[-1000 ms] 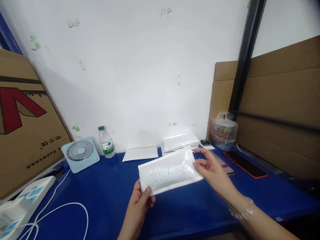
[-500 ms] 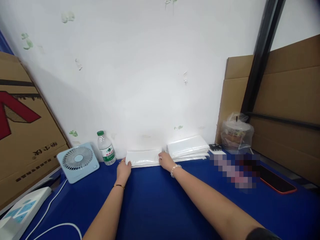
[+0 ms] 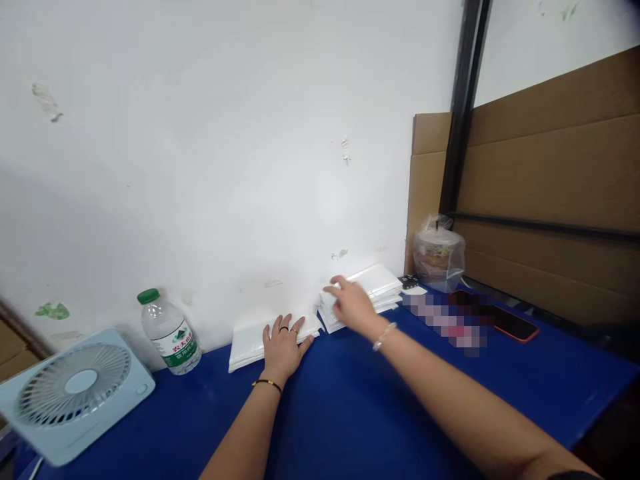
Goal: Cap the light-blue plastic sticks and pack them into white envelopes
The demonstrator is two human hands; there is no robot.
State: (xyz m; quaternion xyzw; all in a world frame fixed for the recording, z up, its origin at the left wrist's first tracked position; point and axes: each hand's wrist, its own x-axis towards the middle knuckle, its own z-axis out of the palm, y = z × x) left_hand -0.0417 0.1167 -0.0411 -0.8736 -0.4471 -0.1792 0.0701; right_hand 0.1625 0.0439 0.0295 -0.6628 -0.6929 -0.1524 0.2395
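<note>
Makeshift work corner, workshop or storeroom sort; cannot tell which. Signs: blue bench [image 3: 360, 427] against a flaked, marked white wall [image 3: 225, 133]; dark metal post [image 3: 457, 107] and big cardboard panels [image 3: 550, 167] by the right end; flat white packets [image 3: 247, 340] in stacks along the back edge. Personal items too: fan [image 3: 81, 381], water bottle [image 3: 175, 343] back left, phone [image 3: 517, 325] toward right end.

The packets [image 3: 246, 341] are white, the tabletop [image 3: 345, 413] deep blue, the fan [image 3: 80, 385] pale blue; the phone [image 3: 517, 325], partly blurred, looks black edged orange-red.
</note>
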